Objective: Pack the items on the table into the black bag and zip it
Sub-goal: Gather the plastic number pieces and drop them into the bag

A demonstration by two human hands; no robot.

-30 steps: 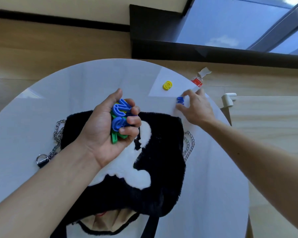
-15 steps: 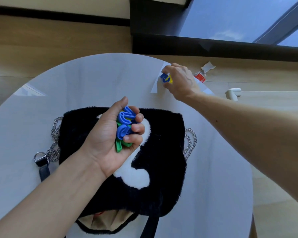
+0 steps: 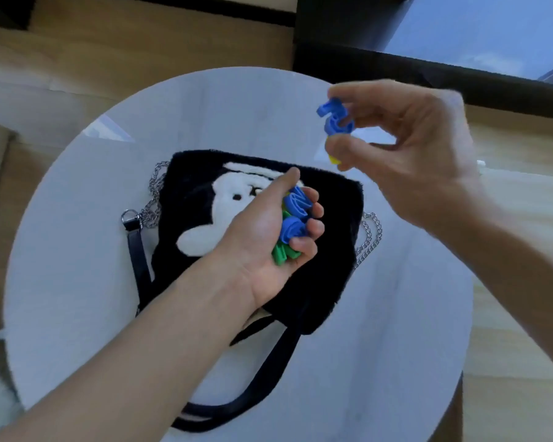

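1. The black furry bag (image 3: 329, 256) is lying flat mid-table (image 3: 77, 282).
2. The left hand (image 3: 262, 247) is clutching blue and green plastic pieces (image 3: 292, 224) above it.
3. Far right, the right hand (image 3: 422, 154) is pinching a blue piece (image 3: 335, 119) and a yellow one (image 3: 334, 160); I'd be opening neither grip before reaching the bag's mouth.
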